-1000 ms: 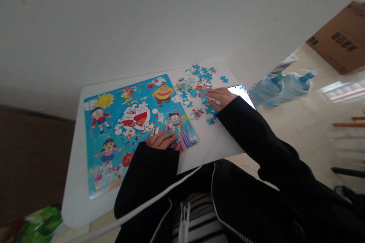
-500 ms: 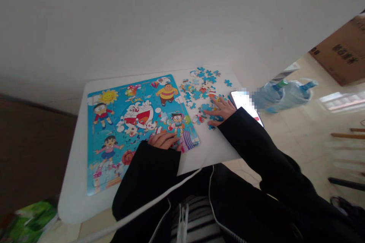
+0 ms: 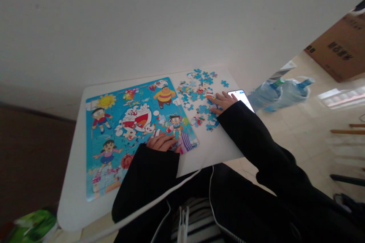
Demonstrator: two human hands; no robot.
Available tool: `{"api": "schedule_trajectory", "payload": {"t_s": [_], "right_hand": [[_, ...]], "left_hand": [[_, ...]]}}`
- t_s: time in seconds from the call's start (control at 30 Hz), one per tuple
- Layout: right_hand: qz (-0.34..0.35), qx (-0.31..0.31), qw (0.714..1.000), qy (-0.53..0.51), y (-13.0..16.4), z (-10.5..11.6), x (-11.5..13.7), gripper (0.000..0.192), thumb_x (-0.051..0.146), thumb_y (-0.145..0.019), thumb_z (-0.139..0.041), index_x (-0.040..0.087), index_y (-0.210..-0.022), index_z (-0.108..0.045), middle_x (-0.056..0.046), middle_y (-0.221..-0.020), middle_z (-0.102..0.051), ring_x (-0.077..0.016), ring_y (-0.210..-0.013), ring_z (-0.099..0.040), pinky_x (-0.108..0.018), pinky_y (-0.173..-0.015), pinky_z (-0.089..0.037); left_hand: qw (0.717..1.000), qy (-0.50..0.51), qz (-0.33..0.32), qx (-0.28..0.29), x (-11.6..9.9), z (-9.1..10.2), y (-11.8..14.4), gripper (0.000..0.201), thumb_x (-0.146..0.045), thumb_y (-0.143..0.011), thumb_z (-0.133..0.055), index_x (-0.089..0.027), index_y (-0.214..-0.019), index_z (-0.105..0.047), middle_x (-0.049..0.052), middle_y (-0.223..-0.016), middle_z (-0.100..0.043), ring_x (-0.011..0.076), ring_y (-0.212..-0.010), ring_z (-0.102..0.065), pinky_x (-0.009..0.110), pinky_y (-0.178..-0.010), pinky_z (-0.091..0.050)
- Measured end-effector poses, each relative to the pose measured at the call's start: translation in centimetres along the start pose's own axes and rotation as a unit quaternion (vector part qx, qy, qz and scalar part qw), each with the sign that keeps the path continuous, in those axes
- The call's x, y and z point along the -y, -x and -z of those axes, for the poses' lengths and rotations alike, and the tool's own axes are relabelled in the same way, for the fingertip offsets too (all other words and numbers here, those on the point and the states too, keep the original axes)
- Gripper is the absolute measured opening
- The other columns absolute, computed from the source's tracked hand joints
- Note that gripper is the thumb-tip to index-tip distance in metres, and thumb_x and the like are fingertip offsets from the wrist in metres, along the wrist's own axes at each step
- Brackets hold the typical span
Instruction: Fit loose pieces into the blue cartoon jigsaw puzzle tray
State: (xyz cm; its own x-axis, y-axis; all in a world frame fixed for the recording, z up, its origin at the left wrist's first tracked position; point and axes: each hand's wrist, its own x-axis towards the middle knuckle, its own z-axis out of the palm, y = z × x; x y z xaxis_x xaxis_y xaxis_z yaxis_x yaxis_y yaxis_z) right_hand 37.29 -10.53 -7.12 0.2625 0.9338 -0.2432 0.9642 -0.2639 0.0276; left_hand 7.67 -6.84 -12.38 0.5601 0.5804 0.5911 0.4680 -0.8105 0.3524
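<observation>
a green bag (image 3: 31,227) sits blurred at the far left, below the counter (image 3: 75,182), cut off by the frame edge. on the white counter lies one puzzle (image 3: 134,121), a flat blue board with cartoon figures; its long axis runs from the near left corner up toward the far right, so it sits skewed to the counter edge. its near right part is hidden under my left sleeve. my left hand (image 3: 162,142) rests on the puzzle's near right edge, fingers curled together and pressing flat, clamped on nothing that i can see. just right of the board the loose pieces (image 3: 199,95) lie scattered, mostly blue, too many and too small to count, some overlapping. my right hand (image 3: 224,101) lies on the right side of that scatter, fingers spread and flat on the pieces; i cannot tell whether one is pinched beneath them. one phone (image 3: 241,97), screen lit, lies just beside that hand, its near end hidden by my right sleeve. on the floor farther right lie two water jugs (image 3: 281,89), partly blurred. one cardboard box (image 3: 339,49) is cut off at the top right.
</observation>
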Motion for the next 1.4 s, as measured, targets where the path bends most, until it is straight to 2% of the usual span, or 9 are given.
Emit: {"api": "schedule_trajectory", "payload": {"t_s": [0.13, 0.23, 0.37, 0.5, 0.67, 0.8, 0.97, 1.2, 1.4], "right_hand": [[0.002, 0.000, 1.000, 0.006, -0.7, 0.1, -0.1, 0.065, 0.057, -0.082, -0.044, 0.032, -0.140, -0.028, -0.007, -0.144, -0.033, -0.0341, -0.133, -0.026, -0.055, -0.103, -0.026], [0.024, -0.009, 1.000, 0.005, -2.3, 1.0, 0.0, 0.062, 0.049, -0.086, -0.043, 0.025, -0.141, -0.029, -0.006, -0.145, -0.033, -0.0315, -0.133, -0.027, -0.048, -0.104, -0.029], [0.065, -0.040, 0.997, 0.007, -5.6, 2.4, 0.3, 0.053, 0.033, -0.089, -0.041, 0.017, -0.138, -0.035, -0.009, -0.137, -0.045, -0.0246, -0.124, -0.042, -0.036, -0.100, -0.036], [0.048, -0.033, 0.998, 0.008, -7.8, 2.7, 0.7, 0.040, 0.030, -0.086, -0.045, 0.023, -0.124, -0.053, -0.006, -0.121, -0.059, -0.0220, -0.105, -0.056, -0.033, -0.085, -0.046], [-0.015, -0.069, 0.997, -0.023, -7.6, 2.7, 0.1, 0.031, 0.036, -0.087, -0.043, 0.026, -0.106, -0.066, -0.004, -0.104, -0.067, -0.0204, -0.093, -0.061, -0.030, -0.073, -0.047], [-0.079, -0.097, 0.987, -0.101, -7.2, 3.2, -1.8, 0.027, 0.030, -0.084, -0.049, 0.020, -0.099, -0.069, -0.004, -0.091, -0.070, -0.0169, -0.084, -0.063, -0.027, -0.074, -0.047], [-0.138, -0.099, 0.975, -0.141, -7.3, 3.3, -3.9, 0.024, 0.027, -0.080, -0.056, 0.017, -0.095, -0.072, -0.006, -0.087, -0.071, -0.0186, -0.083, -0.065, -0.029, -0.077, -0.050], [-0.141, -0.094, 0.974, -0.152, -7.5, 2.7, -4.6, 0.023, 0.026, -0.077, -0.059, 0.018, -0.094, -0.072, -0.006, -0.087, -0.072, -0.0198, -0.084, -0.066, -0.030, -0.078, -0.052], [-0.138, -0.075, 0.979, -0.128, -6.9, 2.8, -4.8, 0.031, 0.025, -0.077, -0.058, 0.020, -0.106, -0.068, -0.004, -0.087, -0.071, -0.0187, -0.084, -0.066, -0.030, -0.081, -0.050]], "left_hand": [[1.000, 0.000, 0.000, 0.001, -0.1, 0.1, -0.1, 0.009, -0.027, -0.073, -0.067, -0.023, -0.081, -0.068, 0.002, -0.085, -0.070, 0.0211, -0.084, -0.061, 0.034, -0.075, -0.046], [1.000, -0.002, -0.007, -0.009, 0.0, 0.0, -0.2, 0.008, -0.027, -0.073, -0.067, -0.023, -0.080, -0.067, 0.001, -0.083, -0.070, 0.0205, -0.084, -0.061, 0.033, -0.074, -0.046], [1.000, -0.002, -0.020, -0.017, 0.3, -0.3, 0.0, 0.009, -0.029, -0.072, -0.067, -0.023, -0.080, -0.068, 0.001, -0.082, -0.070, 0.0206, -0.082, -0.061, 0.032, -0.073, -0.046], [0.999, -0.005, -0.027, -0.022, 0.6, -0.6, 0.3, 0.010, -0.028, -0.071, -0.069, -0.023, -0.079, -0.067, 0.002, -0.082, -0.070, 0.0208, -0.079, -0.061, 0.033, -0.072, -0.047], [1.000, -0.005, -0.019, -0.009, 0.6, -0.5, 0.3, 0.010, -0.027, -0.071, -0.068, -0.024, -0.080, -0.067, 0.001, -0.082, -0.070, 0.0210, -0.081, -0.061, 0.034, -0.073, -0.047], [1.000, -0.004, -0.015, 0.000, 0.4, -0.2, 0.2, 0.009, -0.027, -0.072, -0.067, -0.023, -0.080, -0.068, 0.001, -0.084, -0.070, 0.0207, -0.083, -0.062, 0.034, -0.075, -0.047], [1.000, -0.008, 0.010, 0.009, 0.3, -0.1, 0.2, 0.009, -0.030, -0.074, -0.065, -0.024, -0.080, -0.068, 0.000, -0.084, -0.070, 0.0203, -0.085, -0.062, 0.033, -0.076, -0.047], [1.000, -0.010, -0.018, -0.023, 0.7, -0.6, 0.4, 0.008, -0.029, -0.072, -0.066, -0.025, -0.079, -0.066, 0.001, -0.082, -0.070, 0.0213, -0.080, -0.062, 0.035, -0.072, -0.048], [0.999, -0.003, -0.023, -0.030, 0.9, -0.9, 0.5, 0.010, -0.028, -0.071, -0.067, -0.025, -0.080, -0.065, 0.000, -0.082, -0.070, 0.0212, -0.080, -0.062, 0.035, -0.071, -0.048]]}}
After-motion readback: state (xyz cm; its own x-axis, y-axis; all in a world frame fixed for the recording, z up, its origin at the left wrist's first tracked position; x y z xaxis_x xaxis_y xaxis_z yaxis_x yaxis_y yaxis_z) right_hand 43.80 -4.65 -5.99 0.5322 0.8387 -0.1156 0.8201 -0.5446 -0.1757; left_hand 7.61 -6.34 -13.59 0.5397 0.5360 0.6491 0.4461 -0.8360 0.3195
